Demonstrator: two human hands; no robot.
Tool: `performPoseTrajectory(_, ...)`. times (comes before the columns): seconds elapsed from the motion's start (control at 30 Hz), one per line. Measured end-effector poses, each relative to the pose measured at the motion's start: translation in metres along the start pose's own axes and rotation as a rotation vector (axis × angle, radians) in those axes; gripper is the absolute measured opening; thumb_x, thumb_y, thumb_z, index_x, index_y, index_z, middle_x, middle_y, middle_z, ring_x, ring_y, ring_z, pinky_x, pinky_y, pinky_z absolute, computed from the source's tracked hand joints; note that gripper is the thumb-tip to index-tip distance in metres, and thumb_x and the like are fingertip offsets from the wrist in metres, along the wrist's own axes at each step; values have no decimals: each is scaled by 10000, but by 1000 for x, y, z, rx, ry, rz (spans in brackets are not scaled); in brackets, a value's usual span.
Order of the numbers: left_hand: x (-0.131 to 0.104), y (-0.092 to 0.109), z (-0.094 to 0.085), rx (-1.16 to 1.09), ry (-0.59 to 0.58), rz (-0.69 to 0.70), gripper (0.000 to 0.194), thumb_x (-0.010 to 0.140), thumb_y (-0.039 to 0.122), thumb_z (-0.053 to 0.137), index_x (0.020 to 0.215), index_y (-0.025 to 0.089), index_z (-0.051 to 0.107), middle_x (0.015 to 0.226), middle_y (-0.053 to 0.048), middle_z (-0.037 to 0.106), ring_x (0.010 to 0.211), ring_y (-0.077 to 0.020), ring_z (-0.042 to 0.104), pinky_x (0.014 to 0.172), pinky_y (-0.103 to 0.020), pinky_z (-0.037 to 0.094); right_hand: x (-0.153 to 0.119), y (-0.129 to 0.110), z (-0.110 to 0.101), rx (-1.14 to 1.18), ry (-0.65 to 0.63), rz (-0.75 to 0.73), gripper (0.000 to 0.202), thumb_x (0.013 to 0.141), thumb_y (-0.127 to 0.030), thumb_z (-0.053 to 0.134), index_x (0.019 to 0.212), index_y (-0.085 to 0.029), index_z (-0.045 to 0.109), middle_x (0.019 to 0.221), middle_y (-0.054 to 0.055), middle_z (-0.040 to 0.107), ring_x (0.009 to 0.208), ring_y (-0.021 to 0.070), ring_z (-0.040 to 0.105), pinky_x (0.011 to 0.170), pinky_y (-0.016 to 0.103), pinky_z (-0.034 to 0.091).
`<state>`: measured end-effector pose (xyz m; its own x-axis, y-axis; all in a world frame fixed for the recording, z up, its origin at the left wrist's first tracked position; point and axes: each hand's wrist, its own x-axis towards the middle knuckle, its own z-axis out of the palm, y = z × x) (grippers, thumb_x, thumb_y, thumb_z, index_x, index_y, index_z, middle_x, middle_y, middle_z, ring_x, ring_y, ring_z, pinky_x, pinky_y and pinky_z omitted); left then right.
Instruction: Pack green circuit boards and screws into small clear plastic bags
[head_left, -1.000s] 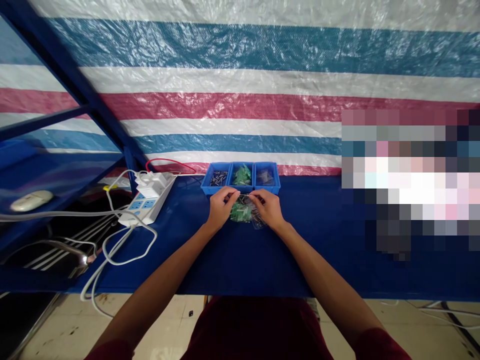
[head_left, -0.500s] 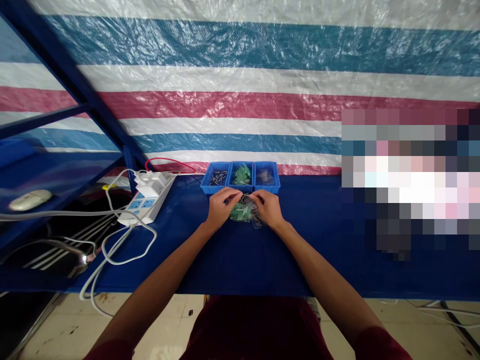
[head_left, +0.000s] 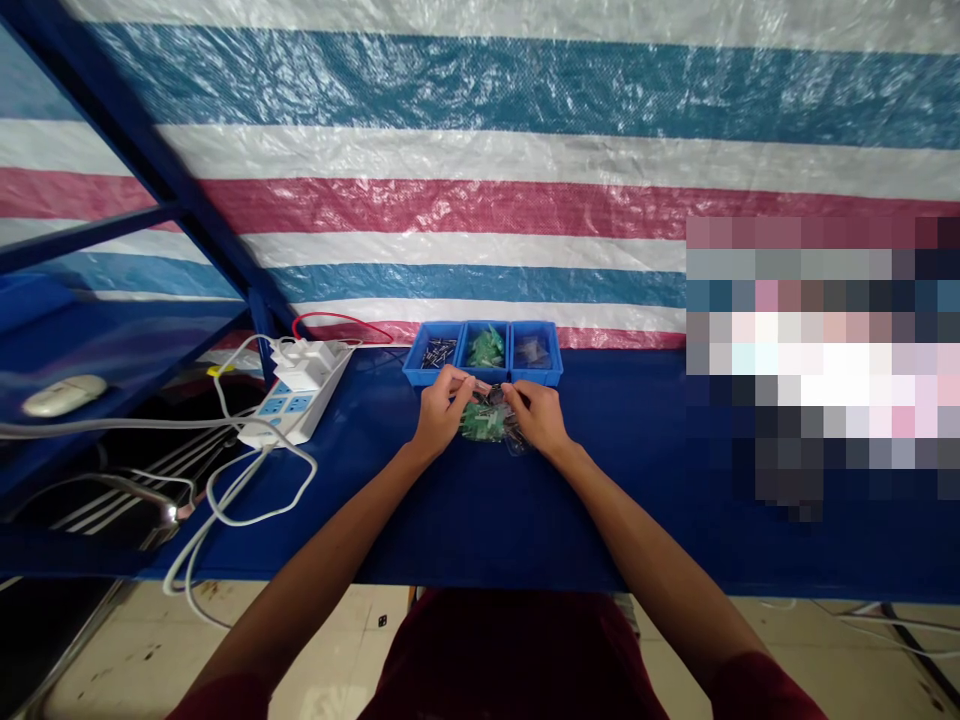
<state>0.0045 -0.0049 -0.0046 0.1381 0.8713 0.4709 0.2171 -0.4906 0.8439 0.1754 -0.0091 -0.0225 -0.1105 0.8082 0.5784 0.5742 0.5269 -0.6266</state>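
Note:
My left hand (head_left: 442,410) and my right hand (head_left: 538,412) face each other with fingertips almost meeting, each closed in a pinch. Something small and thin, partly dark, shows between them; its kind is too small to tell. Beneath the fingers lie a green packet (head_left: 482,422) and a clear plastic bag (head_left: 517,436) with small dark pieces. Just beyond stand three joined blue bins: the left bin (head_left: 411,367) holds dark metal pins or screws, the middle one green pieces (head_left: 486,347), the right one clear plastic pieces (head_left: 531,352).
A white power strip (head_left: 300,425) with plugged-in adapters (head_left: 304,365) and looping white cables (head_left: 259,521) lies left on the blue table (head_left: 495,530). A mouse (head_left: 64,396) rests on a side shelf. Striped sheeting (head_left: 465,210) hangs behind; the right side is pixelated.
My left hand's fingers have shifted and now lie straighter toward the right hand. A darker bit now shows at the right fingertips. Bins and bags stay in place.

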Motion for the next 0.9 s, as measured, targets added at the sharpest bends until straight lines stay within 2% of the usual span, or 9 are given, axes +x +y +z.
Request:
performPoseTrajectory(0.17,2,1,-4,205,-39,89,219,922,361,460,919,176,577,720,-13,641,625,-122,602,626,-232,485,0,-3,-2,9,27,1,446,950,-405,385,611,-175,559,546,-4,520,510,119,478,551,253,337)
performPoseTrajectory(0.33,3,2,-4,338,-49,192,236,907,332,490,849,177,658,845,-49,678,768,-156,620,751,-265,476,1,-7,-6,10,69,27,439,946,-404,391,627,-173,584,564,7,556,531,129,505,564,259,354)
performPoseTrajectory(0.43,3,1,-2,298,-27,139,233,882,351,527,815,174,661,764,-33,667,646,-133,592,651,-247,477,1,-5,-5,37,53,17,401,939,-409,407,688,-176,617,632,20,603,569,135,529,587,257,385)
performPoseTrajectory(0.6,2,-2,1,87,78,0,211,796,380,635,799,169,644,583,24,584,470,-90,521,477,-204,434,0,-1,0,86,-71,-44,301,909,-415,475,831,-194,663,738,32,631,635,141,558,623,249,430)
performPoseTrajectory(0.77,1,0,4,-35,58,-64,215,753,376,680,789,168,641,555,32,574,444,-89,531,449,-201,447,-1,-2,0,113,-91,-63,275,906,-399,484,836,-204,663,745,36,630,640,146,559,633,257,443)
performPoseTrajectory(0.9,0,2,5,-35,38,-61,211,756,370,680,752,162,645,529,34,562,436,-85,530,454,-197,459,-1,-3,-2,124,-91,-71,266,907,-390,485,847,-204,665,755,37,637,641,146,558,638,257,447)
